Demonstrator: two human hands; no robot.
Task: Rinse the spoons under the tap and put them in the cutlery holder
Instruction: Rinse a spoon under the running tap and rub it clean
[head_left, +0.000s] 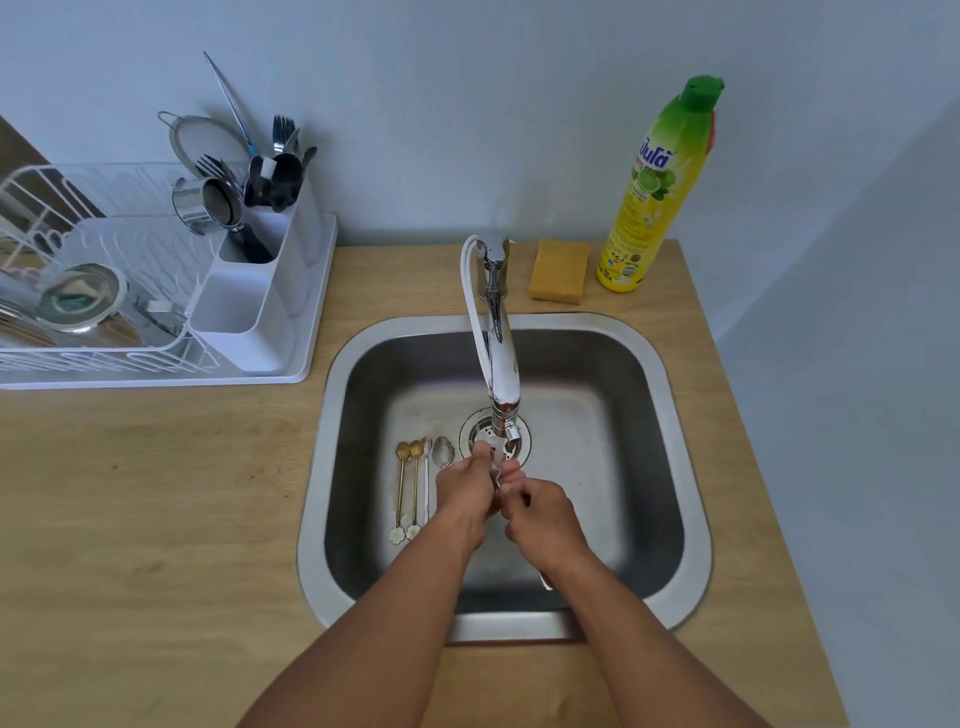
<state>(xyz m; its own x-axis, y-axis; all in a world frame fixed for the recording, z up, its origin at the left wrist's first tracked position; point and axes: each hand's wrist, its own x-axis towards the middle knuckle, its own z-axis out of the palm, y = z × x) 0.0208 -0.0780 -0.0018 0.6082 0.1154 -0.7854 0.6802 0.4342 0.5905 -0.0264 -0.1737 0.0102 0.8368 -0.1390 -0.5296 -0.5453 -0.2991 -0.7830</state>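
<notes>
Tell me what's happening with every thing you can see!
tap: running
spoon: held under the water by both hands
left hand: gripping the spoon
right hand: gripping the spoon
four spoons: lying in the sink
cutlery holder: partly filled
soap bottle: upright, capped
sponge: lying flat

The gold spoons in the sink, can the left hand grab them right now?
Probably not yet. The left hand is busy holding a spoon under the tap. The gold spoons lie uncovered just beside it.

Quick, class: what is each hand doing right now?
Left hand: grips a small silver metal spoon under the chrome tap.
Right hand: pinches the same spoon.
</notes>
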